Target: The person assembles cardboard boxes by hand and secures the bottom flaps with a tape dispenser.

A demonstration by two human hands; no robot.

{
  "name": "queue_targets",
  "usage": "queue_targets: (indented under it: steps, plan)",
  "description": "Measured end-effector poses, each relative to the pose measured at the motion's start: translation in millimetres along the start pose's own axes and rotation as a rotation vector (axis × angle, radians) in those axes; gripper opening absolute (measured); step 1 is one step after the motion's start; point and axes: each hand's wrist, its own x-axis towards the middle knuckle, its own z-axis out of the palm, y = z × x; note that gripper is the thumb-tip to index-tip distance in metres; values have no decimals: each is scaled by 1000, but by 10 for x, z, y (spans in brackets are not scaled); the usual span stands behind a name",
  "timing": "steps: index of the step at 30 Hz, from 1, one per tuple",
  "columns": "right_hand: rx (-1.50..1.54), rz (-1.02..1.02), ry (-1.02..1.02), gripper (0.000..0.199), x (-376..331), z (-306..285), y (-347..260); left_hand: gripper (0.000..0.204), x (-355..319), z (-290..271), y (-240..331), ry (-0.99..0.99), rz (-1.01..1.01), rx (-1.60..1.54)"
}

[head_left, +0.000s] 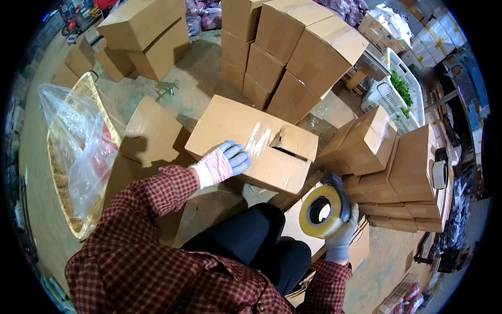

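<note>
Head camera, among stacked cardboard: Lays the left hand [222,165], in a striped glove with bluish fingers, palm down and unclasped on a brown carton [225,125] just beyond the knees [246,225]. Grips a yellowish tape roll [316,231] in the gray-gloved right hand [342,238], out by the carton's near right corner. Appears to be midway through sealing, judging by a shiny strip [258,140] across the top, with a dark slit [290,153] toward the right end. Calls next, most likely, for swinging the roll leftward over the slit while bracing the carton with the left palm. Cannot make out a loose tape end from this angle.

Has tight quarters on the right, hemmed in by a low stack of cartons [366,146] near the carton's right end. Meets a taller stack [293,42] just behind the far right edge. Runs freer past the far left edge, over visible floor [201,63]. Comes up against another carton [151,136] close by the left end, then a woven basket [63,188] with clear plastic [78,136] inside, leaving little sideways slack there.
</note>
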Motion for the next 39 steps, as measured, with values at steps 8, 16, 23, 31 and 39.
queue_targets:
  steps: [8,16,23,31,39]
  plan:
    - [132,214,-89,53,-110,111,329,55,156,-514,-191,-395,-120,-366]
    - [56,240,5,53,-331,160,402,72,1036,-108,431,-303,-125,-366]
    - [17,100,49,52,-390,172,252,61,850,54,711,-182,-218,-473]
    - [-68,-36,4,52,-330,289,-73,53,758,41,809,-78,-317,-514]
    - [-179,-53,-70,53,-372,164,-142,35,725,-44,679,71,-294,-686]
